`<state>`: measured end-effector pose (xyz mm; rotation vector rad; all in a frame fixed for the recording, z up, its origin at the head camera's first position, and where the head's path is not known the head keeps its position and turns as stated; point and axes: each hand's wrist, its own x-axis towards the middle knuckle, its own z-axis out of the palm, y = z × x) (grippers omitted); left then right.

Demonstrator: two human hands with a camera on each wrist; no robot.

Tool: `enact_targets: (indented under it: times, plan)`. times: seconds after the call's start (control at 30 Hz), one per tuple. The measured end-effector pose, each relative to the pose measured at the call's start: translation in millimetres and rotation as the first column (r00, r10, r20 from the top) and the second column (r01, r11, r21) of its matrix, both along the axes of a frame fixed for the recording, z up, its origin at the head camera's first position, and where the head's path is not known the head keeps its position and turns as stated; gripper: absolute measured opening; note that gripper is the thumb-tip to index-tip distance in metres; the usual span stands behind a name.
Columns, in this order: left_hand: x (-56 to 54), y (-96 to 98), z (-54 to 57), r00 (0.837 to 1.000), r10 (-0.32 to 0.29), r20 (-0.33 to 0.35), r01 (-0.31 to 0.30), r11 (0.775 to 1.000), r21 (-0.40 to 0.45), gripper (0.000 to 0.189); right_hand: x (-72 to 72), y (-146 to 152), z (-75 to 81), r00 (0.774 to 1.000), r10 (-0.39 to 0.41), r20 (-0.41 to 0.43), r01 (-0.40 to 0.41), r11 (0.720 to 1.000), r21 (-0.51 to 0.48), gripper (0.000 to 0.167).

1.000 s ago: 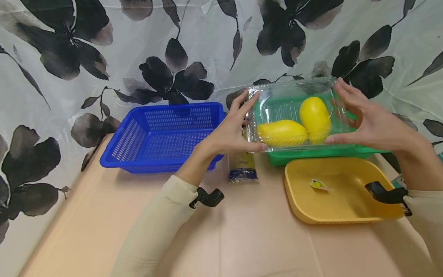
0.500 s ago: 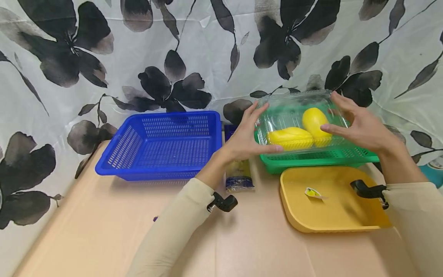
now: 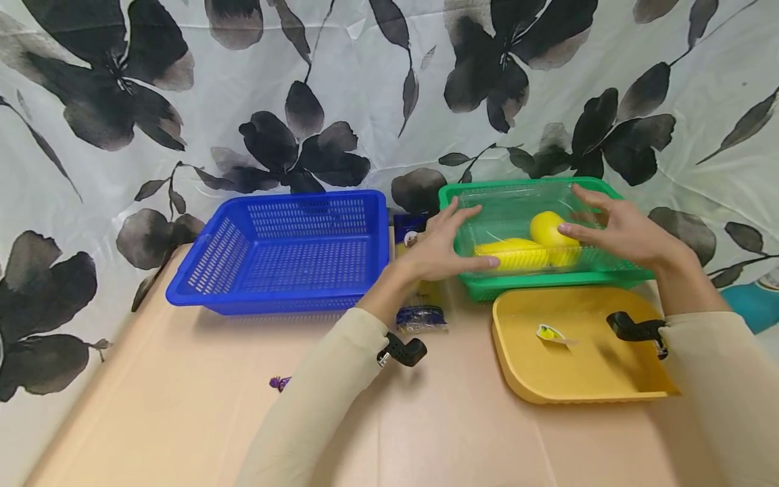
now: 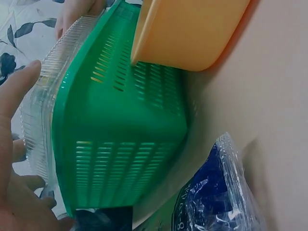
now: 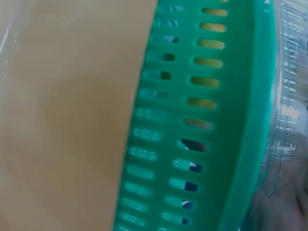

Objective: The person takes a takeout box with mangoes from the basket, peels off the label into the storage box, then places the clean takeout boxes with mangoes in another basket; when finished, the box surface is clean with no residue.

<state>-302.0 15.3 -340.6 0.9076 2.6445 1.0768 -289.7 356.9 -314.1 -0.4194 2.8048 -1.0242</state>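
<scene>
A clear plastic container (image 3: 496,220) holding two smooth yellow fruits (image 3: 550,233), mango-like in shape, sits partly down in the green slotted basket (image 3: 481,289). In both wrist views its ribbed edge stands out past the basket's rim. My left hand (image 3: 441,247) holds the container's left end, thumb along the near side and fingers at the far side. At the other end my right hand (image 3: 629,233) holds it too, its thumb over the near right part by the upright fruit. The right fingers are partly hidden behind the clear wall.
A blue slotted basket (image 3: 276,301) stands to the left. Between the baskets lies a blue-and-yellow plastic packet (image 3: 422,312). A yellow tray (image 3: 584,379) with a small label-like piece (image 3: 552,334) sits in front. A purple wrapped item (image 3: 278,383) lies by the left sleeve.
Both hands have lowered the clear container, fruits inside, down and slightly right into the green basket. The purple item has come into view beside the left sleeve.
</scene>
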Motion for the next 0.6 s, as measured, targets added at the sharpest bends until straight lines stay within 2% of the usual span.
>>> enact_targets:
  times: [0.23, 0.4, 0.6]
  plan:
    - [-2.7, 2.0, -5.8, 1.0, 0.014, 0.011, -0.013, 0.999, -0.037, 0.092, -9.4, -1, -14.6, 0.996, -0.013, 0.083, 0.011, 1.0, 0.024, 0.086]
    - [-3.7, 3.7, -6.5, 1.0, 0.01, 0.007, -0.01, 0.997, -0.073, 0.092, -6.4, 1, -20.6, 0.993, -0.038, 0.115, 0.034, 0.999, 0.033, 0.09]
    - [-5.0, 10.6, -4.8, 1.0, 0.005, 0.011, -0.003, 0.986, -0.165, 0.093, -2.0, 4, -21.9, 0.99, -0.057, 0.126, 0.055, 0.998, 0.02, 0.091]
